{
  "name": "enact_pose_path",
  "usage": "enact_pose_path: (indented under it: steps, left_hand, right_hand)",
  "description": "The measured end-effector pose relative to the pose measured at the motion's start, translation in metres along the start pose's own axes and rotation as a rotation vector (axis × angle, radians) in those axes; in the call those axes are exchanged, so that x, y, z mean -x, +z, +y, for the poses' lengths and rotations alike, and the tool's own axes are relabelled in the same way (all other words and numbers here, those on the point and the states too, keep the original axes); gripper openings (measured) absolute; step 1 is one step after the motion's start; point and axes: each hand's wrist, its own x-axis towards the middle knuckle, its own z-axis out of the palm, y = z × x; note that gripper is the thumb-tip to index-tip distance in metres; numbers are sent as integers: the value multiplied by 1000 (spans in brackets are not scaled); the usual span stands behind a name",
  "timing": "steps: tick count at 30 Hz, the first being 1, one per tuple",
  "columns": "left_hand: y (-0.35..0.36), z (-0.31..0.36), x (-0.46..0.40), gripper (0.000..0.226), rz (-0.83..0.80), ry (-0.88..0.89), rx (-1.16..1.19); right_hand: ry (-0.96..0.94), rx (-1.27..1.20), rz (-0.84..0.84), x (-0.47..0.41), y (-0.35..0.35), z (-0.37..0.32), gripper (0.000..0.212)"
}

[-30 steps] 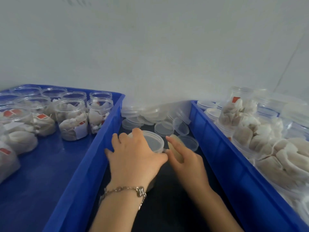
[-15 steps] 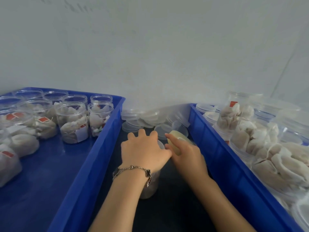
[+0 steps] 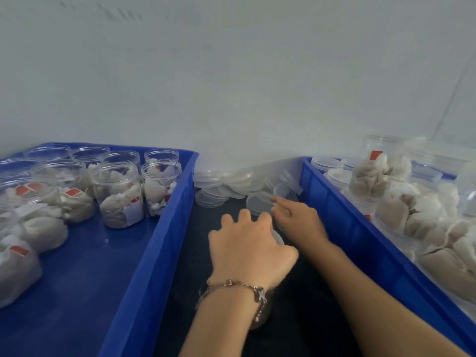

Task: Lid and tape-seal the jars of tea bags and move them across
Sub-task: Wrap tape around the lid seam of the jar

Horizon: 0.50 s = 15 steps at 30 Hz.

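Dark strip [image 3: 195, 253] between blue trays [image 3: 154, 248]

left hand [image 3: 247, 248] fingers curled, right hand [image 3: 298, 222] reaching
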Motion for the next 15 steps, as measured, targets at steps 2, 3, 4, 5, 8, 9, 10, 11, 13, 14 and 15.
enact_pose_path:
  steps: [2,3,4,5,8,9,10,11,13,14,15]
  left_hand:
    - [0,2,-3,41,16,-30,5]
    - [0,3,-4,41,33,-41,12]
    - [0,4,-6,41,51,-52,20]
    - [1,5,-8,40,69,-61,26]
    - [2,9,-11,33,82,-64,12]
    - [1,11,-12,31,87,-66,5]
    - [2,11,-12,31,97,-71,1]
    - [2,11,-13,32,108,-77,2]
    - [4,9,-11,39,113,-86,-1]
    - [4,8,-10,48,120,-94,8]
    - [4,7,-7,61,149,-104,48]
  right_hand:
    - [-33,3,-80,3,7,-6,39]
    - [-39,-9,-117,7,11,-7,42]
    - [-57,6,-143,9,17,-7,47]
    - [-79,64,-161,12,20,-7,54]
    - [-78,313,-231,24,25,-6,44]
    - [-88,367,-269,29,27,-4,36]
    - [-102,404,-284,35,28,-3,32]
    - [-116,395,-261,41,29,-2,27]
    - [-189,291,-159,49,30,1,20]
    - [-244,296,-132,51,31,1,18]
    - [-285,350,-130,54,32,2,18]
